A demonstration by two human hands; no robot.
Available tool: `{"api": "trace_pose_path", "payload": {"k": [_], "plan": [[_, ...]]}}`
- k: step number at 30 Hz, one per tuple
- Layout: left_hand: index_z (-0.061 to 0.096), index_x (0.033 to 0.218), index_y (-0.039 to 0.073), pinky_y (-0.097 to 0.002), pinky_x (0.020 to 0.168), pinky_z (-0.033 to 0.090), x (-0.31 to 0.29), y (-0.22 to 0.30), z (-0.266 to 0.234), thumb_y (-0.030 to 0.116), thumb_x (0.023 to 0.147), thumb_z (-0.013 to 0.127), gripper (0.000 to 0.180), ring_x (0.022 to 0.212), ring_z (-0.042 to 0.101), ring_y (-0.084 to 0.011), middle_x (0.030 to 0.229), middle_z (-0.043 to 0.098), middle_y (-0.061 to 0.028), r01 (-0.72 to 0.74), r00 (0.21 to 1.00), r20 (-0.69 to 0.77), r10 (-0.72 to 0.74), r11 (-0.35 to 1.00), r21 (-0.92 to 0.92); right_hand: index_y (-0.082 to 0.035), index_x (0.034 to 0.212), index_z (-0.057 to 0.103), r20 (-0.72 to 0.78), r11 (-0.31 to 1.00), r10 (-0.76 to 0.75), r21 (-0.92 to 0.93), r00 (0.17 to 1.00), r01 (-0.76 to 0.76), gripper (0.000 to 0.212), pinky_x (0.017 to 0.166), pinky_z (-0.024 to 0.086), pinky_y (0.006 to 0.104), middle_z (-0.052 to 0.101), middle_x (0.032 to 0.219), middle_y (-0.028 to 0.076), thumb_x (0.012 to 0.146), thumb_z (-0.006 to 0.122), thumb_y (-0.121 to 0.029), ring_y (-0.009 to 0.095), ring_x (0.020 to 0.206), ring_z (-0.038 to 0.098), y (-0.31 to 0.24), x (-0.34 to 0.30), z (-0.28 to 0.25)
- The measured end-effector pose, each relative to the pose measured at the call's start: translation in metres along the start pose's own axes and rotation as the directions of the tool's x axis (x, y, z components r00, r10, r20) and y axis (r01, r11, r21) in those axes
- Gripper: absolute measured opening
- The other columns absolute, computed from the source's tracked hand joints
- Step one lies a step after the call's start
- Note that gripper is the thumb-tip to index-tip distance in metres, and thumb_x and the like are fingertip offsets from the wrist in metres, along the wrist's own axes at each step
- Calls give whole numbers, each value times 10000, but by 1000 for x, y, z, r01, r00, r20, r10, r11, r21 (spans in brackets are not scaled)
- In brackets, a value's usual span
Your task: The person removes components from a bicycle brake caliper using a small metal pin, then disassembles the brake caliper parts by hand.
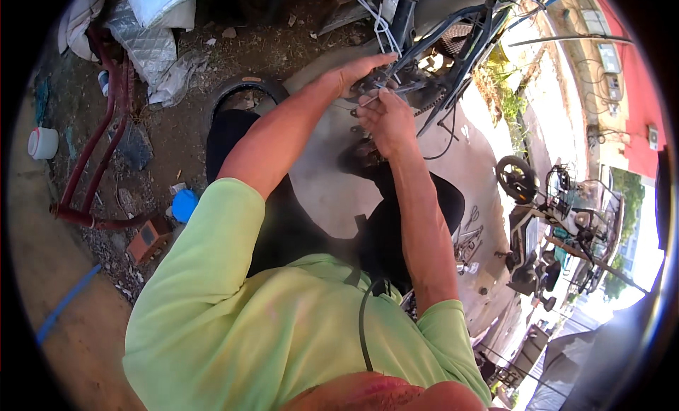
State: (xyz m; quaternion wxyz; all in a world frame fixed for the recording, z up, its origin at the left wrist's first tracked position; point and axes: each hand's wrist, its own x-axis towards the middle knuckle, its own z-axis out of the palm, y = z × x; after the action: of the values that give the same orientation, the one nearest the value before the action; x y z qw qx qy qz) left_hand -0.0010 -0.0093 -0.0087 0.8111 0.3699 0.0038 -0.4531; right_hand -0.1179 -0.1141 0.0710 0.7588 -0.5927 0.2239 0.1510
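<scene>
**White cord and dark metal, close to our two hands**

From the head view, we see our left hand (359,73) with one finger stretched toward the right; how far its other fingers are bent, and whether they grip something, we cannot tell. Just below it, our right hand (387,117) is curled, with thumb and fingers pinched together on a thin pale strand (371,98), which lies between both hands. Wire or slim rod, we cannot say. We judge it very light and, if it is metal, springy and a little slippery; it is best held near its end, because a long free part may bend away.

Above the left hand, the white cord (382,26) hangs in loops; it looks soft, and we would take it where it is bundled. To the right of both hands, the dark frame (470,57) seems stiff and heavy. We would steady it by a thick tube, not by the black cable (450,143) looping beside the right hand, which could kink.
</scene>
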Motion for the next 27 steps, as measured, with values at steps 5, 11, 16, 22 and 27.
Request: {"api": "trace_pose_path", "payload": {"k": [5,11,16,22,27], "plan": [[697,944,-4,-271,586,527,4,-6,-7,649,889,615,661,660,647,-155,833,695,-86,-32,998,-39,40,984,173,-56,1026,575,-53,1000,-10,-15,999,9,251,684,521,332,664,875,81,1064,456,-274,198,718,631,8,3,3],[696,898,28,-296,628,521,-6,-5,6,620,887,637,595,688,630,-155,831,679,-71,-139,985,-77,154,975,172,-67,989,554,-121,982,30,189,992,-6,242,685,523,329,619,836,61,1072,431,-257,187,732,586,10,-1,17],[611,1124,93,-303,625,518,-10,-3,9,554,928,621,501,682,610,-143,849,653,-57,-237,967,-51,250,955,179,-83,951,541,-244,930,151,363,958,-54,270,667,508,308,577,795,32,1073,421,-292,179,738,568,5,7,24],[593,1158,121,-315,708,500,-11,0,7,517,946,616,450,760,588,-124,908,632,-24,-216,976,-2,220,962,164,-123,828,454,-428,917,348,339,834,-209,325,458,368,247,516,705,4,1050,397,-354,113,540,466,-11,23,48],[613,1209,114,-313,833,461,-7,1,1,507,943,630,475,936,561,-126,1043,619,-23,-203,979,3,206,961,188,-133,799,418,-469,934,352,229,810,-273,319,375,248,247,450,629,-6,1028,408,-356,86,405,315,-9,37,58]]}}
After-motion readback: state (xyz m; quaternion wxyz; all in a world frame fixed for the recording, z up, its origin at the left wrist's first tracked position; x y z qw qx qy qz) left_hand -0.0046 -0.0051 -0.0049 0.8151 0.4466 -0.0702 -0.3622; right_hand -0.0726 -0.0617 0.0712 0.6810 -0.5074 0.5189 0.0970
